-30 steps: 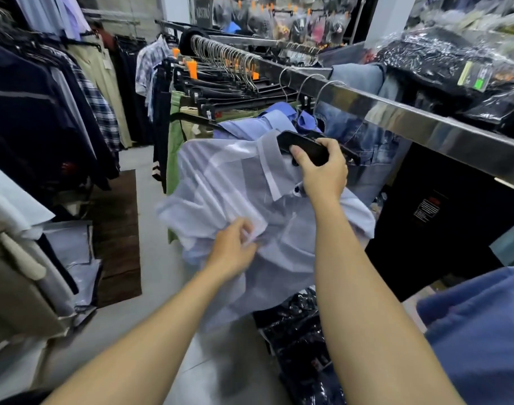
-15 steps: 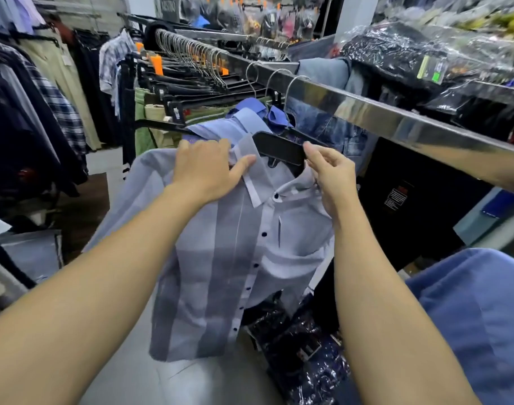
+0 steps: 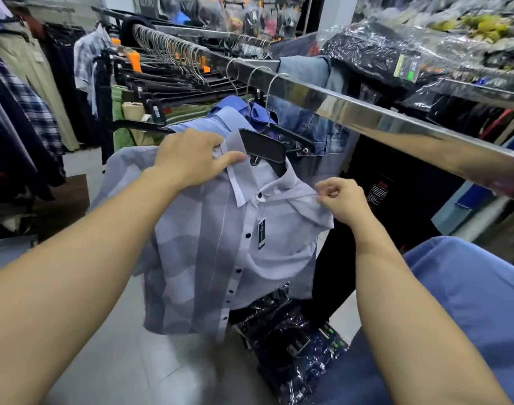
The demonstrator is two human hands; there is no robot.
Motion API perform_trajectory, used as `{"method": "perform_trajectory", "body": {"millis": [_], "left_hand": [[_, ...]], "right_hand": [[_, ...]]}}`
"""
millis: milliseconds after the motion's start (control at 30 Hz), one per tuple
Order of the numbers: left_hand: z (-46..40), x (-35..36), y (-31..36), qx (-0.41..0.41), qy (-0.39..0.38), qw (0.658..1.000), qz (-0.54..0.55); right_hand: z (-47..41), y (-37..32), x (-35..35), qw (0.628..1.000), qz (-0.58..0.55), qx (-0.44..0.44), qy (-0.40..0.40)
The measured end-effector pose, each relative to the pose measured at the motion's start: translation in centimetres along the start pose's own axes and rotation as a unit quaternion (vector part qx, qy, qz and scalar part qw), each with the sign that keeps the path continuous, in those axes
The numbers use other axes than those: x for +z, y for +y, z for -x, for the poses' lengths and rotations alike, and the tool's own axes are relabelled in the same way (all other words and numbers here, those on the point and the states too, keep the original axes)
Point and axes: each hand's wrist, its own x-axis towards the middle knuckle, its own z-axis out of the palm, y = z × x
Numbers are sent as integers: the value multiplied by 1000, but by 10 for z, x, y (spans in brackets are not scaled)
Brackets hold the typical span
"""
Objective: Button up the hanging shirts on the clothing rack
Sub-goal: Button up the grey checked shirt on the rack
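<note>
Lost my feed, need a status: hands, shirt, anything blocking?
Left hand grips collar of striped shirt. Right hand pinches its right shoulder. Front hangs open on black hanger. Nothing blocking.

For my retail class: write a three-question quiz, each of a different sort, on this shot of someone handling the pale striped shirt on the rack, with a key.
1. True or false: the left hand grips the striped shirt at its collar.
2. Multiple choice: the right hand pinches
A. the black hanger
B. the shirt's shoulder fabric
C. the hang tag
3. Fill in: the hanger's hook hangs on the chrome ____.

Key: 1 true; 2 B; 3 rail
</note>
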Motion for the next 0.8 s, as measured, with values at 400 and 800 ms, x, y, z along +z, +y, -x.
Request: {"method": "perform_trajectory", "body": {"millis": [400,800], "left_hand": [[9,8,15,-46,10,998,34],[16,25,0,-58,49,996,55]], "right_hand": [[87,20,113,982,109,154,-8],[37,-22,61,985,-82,63,134]]}}
